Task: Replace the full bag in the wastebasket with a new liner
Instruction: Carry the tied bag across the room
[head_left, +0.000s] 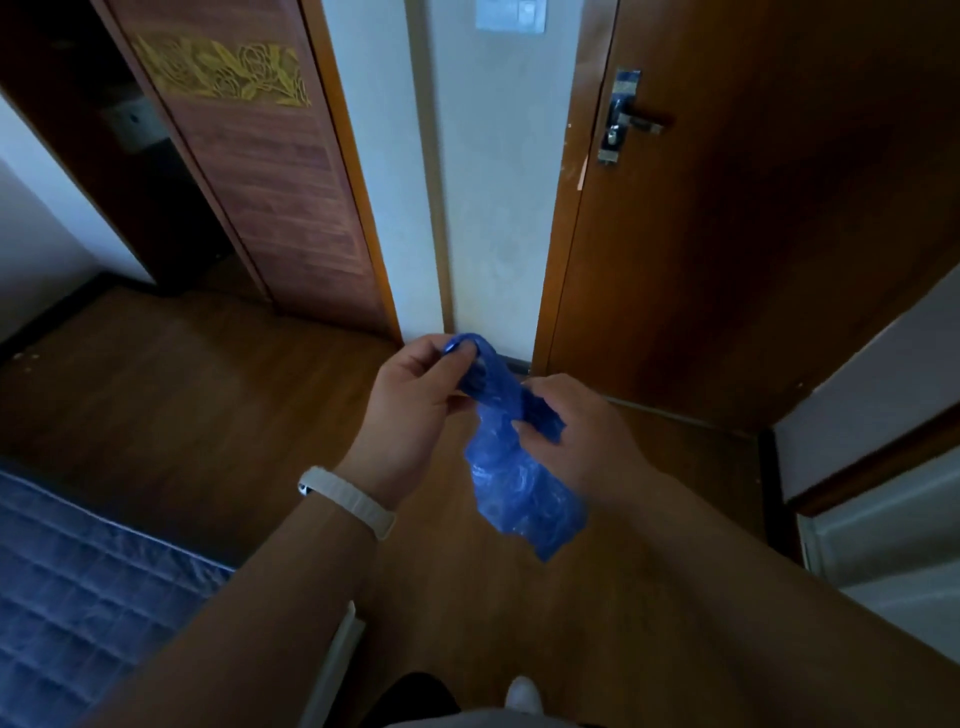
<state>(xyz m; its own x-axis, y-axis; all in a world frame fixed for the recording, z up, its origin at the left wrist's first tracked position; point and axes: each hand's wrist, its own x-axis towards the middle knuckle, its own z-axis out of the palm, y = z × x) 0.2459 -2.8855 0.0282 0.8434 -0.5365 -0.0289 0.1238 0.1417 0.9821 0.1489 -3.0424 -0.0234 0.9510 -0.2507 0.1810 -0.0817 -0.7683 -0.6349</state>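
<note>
We stand on a wooden floor (182, 395) with open room ahead, bounded by the closed door (753, 234) on the right and the blue mattress (78, 597) at lower left. No wastebasket shows. The blue liner (519, 488) hangs crumpled in mid-air before us. We judge it feather-light, limp and slippery, best taken at its mouth edge and shaken open. Our left hand (415, 400) pinches the bunched top; our right hand (571, 441) curls its fingers round the film just below.
</note>
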